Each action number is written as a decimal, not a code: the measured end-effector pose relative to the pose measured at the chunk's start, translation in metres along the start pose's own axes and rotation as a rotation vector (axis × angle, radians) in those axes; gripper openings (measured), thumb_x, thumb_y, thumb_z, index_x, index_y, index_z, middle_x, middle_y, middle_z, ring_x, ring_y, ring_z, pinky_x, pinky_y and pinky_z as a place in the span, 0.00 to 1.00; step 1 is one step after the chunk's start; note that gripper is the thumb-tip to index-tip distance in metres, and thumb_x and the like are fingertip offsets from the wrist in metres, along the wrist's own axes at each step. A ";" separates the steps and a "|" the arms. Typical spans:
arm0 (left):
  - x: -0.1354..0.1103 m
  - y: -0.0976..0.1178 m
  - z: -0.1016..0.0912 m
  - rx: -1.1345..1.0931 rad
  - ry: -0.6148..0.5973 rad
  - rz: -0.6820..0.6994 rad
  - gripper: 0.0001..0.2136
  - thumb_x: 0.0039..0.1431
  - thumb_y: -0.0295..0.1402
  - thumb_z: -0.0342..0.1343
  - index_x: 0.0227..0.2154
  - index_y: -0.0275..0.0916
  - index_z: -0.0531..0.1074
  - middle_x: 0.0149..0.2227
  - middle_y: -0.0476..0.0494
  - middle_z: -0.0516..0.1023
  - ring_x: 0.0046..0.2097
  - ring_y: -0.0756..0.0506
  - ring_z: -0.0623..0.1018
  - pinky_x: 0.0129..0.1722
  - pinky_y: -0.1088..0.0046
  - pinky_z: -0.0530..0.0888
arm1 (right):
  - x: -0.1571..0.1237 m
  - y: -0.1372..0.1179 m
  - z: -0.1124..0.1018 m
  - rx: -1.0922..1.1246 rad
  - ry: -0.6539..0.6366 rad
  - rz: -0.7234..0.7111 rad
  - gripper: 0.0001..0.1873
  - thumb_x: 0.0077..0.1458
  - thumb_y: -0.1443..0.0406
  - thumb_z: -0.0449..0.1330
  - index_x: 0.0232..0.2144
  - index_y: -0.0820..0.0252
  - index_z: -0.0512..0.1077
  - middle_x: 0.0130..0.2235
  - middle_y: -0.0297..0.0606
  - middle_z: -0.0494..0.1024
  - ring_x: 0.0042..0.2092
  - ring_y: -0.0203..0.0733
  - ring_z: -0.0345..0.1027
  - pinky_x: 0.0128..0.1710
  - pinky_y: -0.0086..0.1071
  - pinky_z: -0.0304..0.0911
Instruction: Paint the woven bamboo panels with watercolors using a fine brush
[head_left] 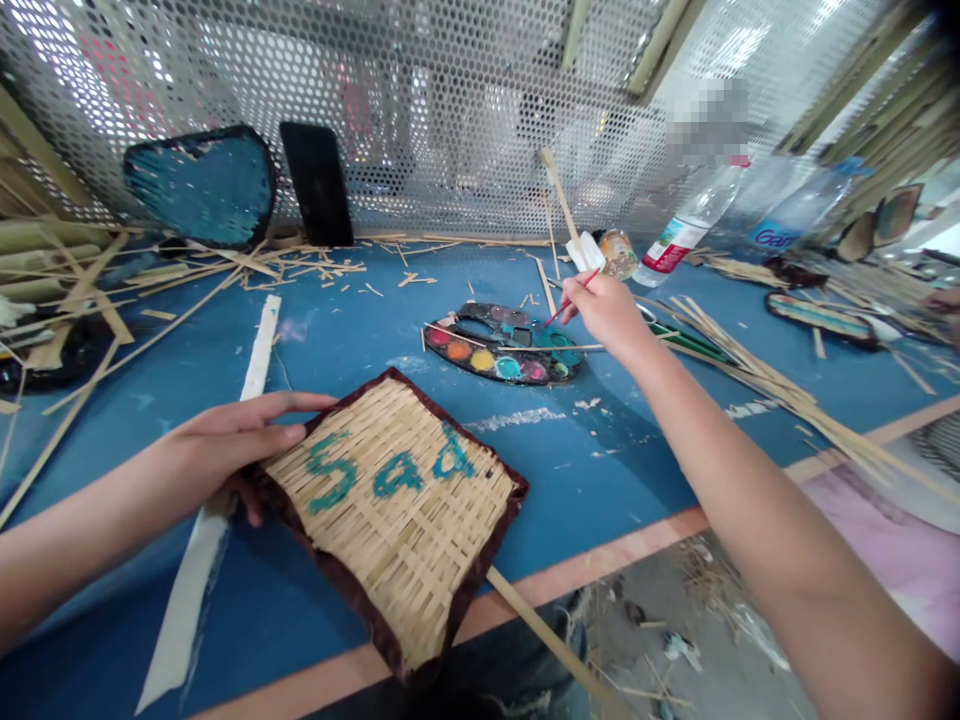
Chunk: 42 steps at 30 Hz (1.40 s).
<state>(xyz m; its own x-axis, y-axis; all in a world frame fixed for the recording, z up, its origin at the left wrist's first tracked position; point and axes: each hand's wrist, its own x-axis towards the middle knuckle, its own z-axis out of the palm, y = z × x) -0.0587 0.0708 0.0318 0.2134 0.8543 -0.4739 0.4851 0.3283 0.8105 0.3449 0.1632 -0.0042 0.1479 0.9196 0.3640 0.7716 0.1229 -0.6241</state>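
My left hand (251,440) grips the left corner of a woven bamboo fan (420,540), thumb on top and fingers beneath. The fan has a dark brown cloth border, a bamboo handle (540,630) pointing toward the lower right, and teal painted marks like "Saa" on its weave. In my right hand (604,310) is a thin red paintbrush (574,297), its tip down at the right side of a paint palette (487,366). The palette is dark and oval, with wells of red, orange, yellow, teal and pink.
Bamboo strips (780,385) lie at right, more at left. A heart-shaped blue panel (202,190) and a black phone (316,185) lean on the perforated metal screen (450,110). Plastic bottles (686,235) stand back right. White tape (202,560) crosses the blue table (615,460).
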 end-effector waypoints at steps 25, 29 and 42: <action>0.001 0.000 0.002 0.016 0.015 0.002 0.30 0.48 0.45 0.57 0.56 0.41 0.66 0.23 0.52 0.77 0.19 0.49 0.74 0.16 0.80 0.69 | 0.002 0.005 0.003 0.000 -0.019 -0.041 0.17 0.63 0.58 0.51 0.25 0.58 0.67 0.20 0.32 0.73 0.27 0.39 0.70 0.38 0.35 0.63; 0.000 0.001 0.002 0.005 0.021 0.013 0.30 0.48 0.44 0.57 0.55 0.40 0.66 0.23 0.52 0.78 0.20 0.48 0.75 0.15 0.80 0.69 | 0.002 0.004 0.000 -0.006 0.014 -0.026 0.19 0.62 0.55 0.51 0.23 0.58 0.66 0.18 0.32 0.71 0.24 0.38 0.67 0.37 0.36 0.64; 0.015 -0.011 -0.009 -0.128 -0.028 0.045 0.27 0.55 0.39 0.55 0.57 0.38 0.62 0.25 0.46 0.79 0.20 0.45 0.77 0.14 0.76 0.72 | -0.008 -0.016 -0.004 0.286 0.226 -0.055 0.17 0.59 0.52 0.55 0.25 0.57 0.68 0.19 0.33 0.69 0.22 0.37 0.65 0.30 0.35 0.64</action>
<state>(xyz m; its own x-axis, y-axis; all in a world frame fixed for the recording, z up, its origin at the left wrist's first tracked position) -0.0682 0.0838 0.0192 0.2573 0.8583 -0.4440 0.3630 0.3400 0.8675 0.3336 0.1526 0.0060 0.2687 0.8066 0.5265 0.5825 0.2992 -0.7557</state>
